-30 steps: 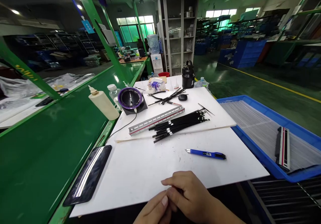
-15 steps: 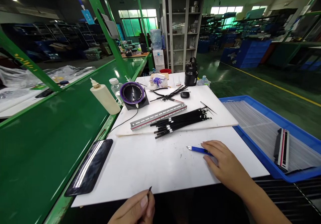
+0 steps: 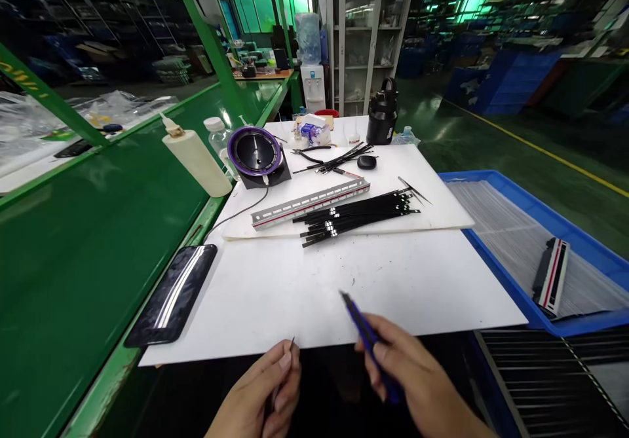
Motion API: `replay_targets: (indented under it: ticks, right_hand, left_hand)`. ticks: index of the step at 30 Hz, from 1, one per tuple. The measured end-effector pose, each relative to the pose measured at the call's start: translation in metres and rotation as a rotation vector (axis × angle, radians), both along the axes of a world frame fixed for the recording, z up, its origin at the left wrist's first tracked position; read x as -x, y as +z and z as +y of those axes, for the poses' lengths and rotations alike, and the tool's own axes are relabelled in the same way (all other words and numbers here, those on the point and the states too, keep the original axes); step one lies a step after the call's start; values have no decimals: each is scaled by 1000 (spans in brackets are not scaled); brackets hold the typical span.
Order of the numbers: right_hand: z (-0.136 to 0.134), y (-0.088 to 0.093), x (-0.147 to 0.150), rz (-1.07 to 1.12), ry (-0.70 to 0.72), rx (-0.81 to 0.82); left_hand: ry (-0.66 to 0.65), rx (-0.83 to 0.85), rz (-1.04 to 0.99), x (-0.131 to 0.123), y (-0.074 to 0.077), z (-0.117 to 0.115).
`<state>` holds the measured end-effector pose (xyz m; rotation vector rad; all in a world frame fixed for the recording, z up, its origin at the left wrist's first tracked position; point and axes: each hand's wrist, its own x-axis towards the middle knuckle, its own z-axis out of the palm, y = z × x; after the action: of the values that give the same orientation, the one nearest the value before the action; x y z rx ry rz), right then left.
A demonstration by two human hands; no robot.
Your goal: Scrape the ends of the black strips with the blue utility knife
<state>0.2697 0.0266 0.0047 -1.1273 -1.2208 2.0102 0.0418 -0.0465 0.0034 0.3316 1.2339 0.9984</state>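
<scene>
My right hand (image 3: 405, 369) is wrapped round a blue utility knife (image 3: 362, 327), its blade pointing up and left above the front of the white sheet (image 3: 255, 294). At the sheet's front edge my left hand (image 3: 265, 389) pinches a thin dark piece (image 3: 293, 343); only its tip shows, so I cannot tell its kind. Beyond both hands, a bundle of black strips (image 3: 358, 212) with shiny white sections lies on a white foam board (image 3: 432, 219). Behind the bundle is a long grey model train car shell (image 3: 309, 203) with a red stripe.
A dark tablet (image 3: 171, 294) lies at left, near a cream squeeze bottle (image 3: 196, 162) and a purple-rimmed round fan (image 3: 254, 151). Tweezers (image 3: 413, 190), cutters (image 3: 309, 155) and a black flask (image 3: 382, 117) are farther back. At right, a blue tray (image 3: 609, 228) holds another train car (image 3: 551, 277).
My right hand has picked the utility knife up off the sheet and brought it left and nearer to me. My left hand still pinches the thin piece. The view has tilted down.
</scene>
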Motion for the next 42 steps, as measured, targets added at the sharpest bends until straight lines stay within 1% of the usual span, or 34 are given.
replay_targets:
  ticks: [2,4,6,7,9,11,14,18,22,25,28,32,34,42]
  right_hand:
    - [-10,-3,8,43,198,-19]
    - [-16,-7,11,14,314,-73]
    - [-17,-9,8,-72,335,-136]
    - [-18,-9,6,-131,323,-198]
    - [-16,-9,2,-248,306,-376]
    - [-15,-10,1,-325,321,-527]
    - [-13,-13,2,-373,374,-607]
    - [-15,-16,5,-457,391,-624]
    - [-16,-10,5,-438,358,-621]
    - [-15,-7,4,-409,333,-569]
    - [-13,-7,4,-359,301,-492]
    - [-13,-8,5,-284,286,-369]
    - [-14,-10,4,-275,288,-338]
    - [-18,-13,-1,-303,331,-377]
  left_hand:
    - [-15,-3,-18,-3,-4,0]
    - [-52,0,-19,-4,-5,-1]
    - [-77,-1,-10,-3,-5,-2]
    - [-82,-1,-12,-1,-6,-2]
    - [-72,2,-32,1,-6,-2]
    - [-47,15,-54,3,-7,-1]
    - [-64,57,-39,4,-8,0]
    - [-124,75,-29,2,-5,1]
    - [-163,66,-58,0,-5,2]
    - [-171,90,-95,-1,-8,2]
    - [-150,111,-114,-2,-11,3]
    - [-136,65,-74,-5,-12,4]
    - [-141,51,-63,-7,-11,5]
    - [-163,142,-192,-5,-7,9]
